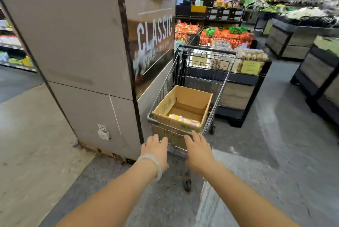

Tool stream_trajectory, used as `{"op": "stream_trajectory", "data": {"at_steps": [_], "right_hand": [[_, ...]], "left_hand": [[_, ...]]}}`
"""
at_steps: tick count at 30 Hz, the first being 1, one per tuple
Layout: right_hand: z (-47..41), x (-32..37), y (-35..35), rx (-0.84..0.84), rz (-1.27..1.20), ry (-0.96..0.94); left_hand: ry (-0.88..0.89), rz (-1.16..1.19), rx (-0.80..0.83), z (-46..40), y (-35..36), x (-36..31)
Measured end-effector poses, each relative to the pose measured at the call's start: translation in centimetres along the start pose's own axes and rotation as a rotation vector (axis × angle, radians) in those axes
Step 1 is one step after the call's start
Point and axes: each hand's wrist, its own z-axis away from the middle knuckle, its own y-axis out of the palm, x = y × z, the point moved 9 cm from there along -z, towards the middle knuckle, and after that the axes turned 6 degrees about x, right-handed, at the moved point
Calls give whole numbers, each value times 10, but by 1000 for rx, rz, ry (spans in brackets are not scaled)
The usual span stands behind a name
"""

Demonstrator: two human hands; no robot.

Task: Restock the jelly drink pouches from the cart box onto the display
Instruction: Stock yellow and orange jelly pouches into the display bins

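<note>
Left hand (155, 148) and right hand (199, 148), fingers extended, reach toward the cart (201, 79) near end, apparently to steer the box (185, 107) of pouches (180, 118).

Open cardboard box (183, 109) in the cart (216, 94) holds few pale pouches (180, 118).

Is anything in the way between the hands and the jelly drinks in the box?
Yes. The cart's near wire end and the box's front wall stand between both hands and the pouches lying at the bottom.
</note>
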Motion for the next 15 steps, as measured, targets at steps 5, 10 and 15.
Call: {"op": "stream_trajectory", "data": {"at_steps": [5,10,15], "right_hand": [[-116,-43,-35,-6,15,-10],[-214,-85,-63,-12,22,14],[-283,-108,-38,77,-15,38]], "left_hand": [[-37,16,-30,-117,-55,-6],[-59,-13,-51,-212,-92,-13],[-74,-9,31,-292,-82,-6]]}}
